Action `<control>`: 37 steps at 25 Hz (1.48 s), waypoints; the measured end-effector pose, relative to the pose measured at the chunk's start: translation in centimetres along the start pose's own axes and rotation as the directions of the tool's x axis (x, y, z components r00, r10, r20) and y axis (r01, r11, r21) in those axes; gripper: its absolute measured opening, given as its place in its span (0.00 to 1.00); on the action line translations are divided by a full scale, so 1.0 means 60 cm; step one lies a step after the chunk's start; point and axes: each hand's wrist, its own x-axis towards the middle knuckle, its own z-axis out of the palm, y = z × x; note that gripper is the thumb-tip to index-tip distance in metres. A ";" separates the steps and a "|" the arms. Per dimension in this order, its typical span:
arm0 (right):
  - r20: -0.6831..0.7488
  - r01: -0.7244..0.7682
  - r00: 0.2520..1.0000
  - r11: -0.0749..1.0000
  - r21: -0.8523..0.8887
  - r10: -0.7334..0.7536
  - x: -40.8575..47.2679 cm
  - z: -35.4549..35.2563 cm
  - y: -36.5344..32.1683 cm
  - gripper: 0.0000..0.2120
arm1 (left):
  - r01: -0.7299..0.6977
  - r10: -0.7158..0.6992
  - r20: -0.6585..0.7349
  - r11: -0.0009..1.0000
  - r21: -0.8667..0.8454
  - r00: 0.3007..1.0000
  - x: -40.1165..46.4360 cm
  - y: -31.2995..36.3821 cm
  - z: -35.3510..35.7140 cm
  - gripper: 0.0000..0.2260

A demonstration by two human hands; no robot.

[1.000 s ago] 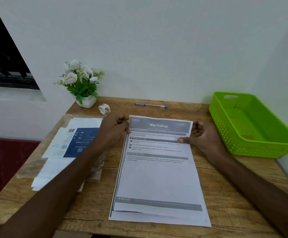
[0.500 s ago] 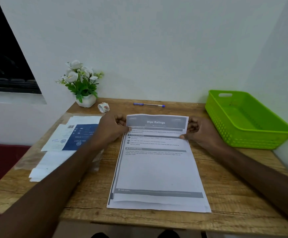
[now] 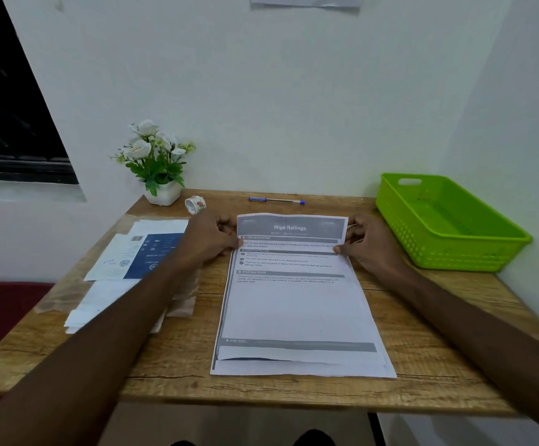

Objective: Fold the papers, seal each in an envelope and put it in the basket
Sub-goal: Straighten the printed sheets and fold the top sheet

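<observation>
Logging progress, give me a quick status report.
Left hand and right hand pinch top sheet at far corners. Basket holds nothing. Nothing in the way.

Wooden table (image 3: pixel 429 375) sitting against a white wall, grain running side to side. Stack of printed papers (image 3: pixel 297 313) lying at centre, near edges slightly staggered. Pile of envelopes (image 3: pixel 139 262) lying on the left, fanned, one showing a dark blue panel. White pot of flowers (image 3: pixel 162 175) standing at the back left corner, tape roll (image 3: pixel 195 204) sitting just beside it. Blue pen (image 3: pixel 276 200) lying along the back edge. Green basket (image 3: pixel 448 220) resting at the right.
</observation>
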 end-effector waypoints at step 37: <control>0.599 0.565 0.775 0.646 -0.513 -0.202 -0.064 0.055 -0.064 0.41 | -0.506 0.249 0.474 0.664 0.551 0.844 -0.046 0.050 0.062 0.27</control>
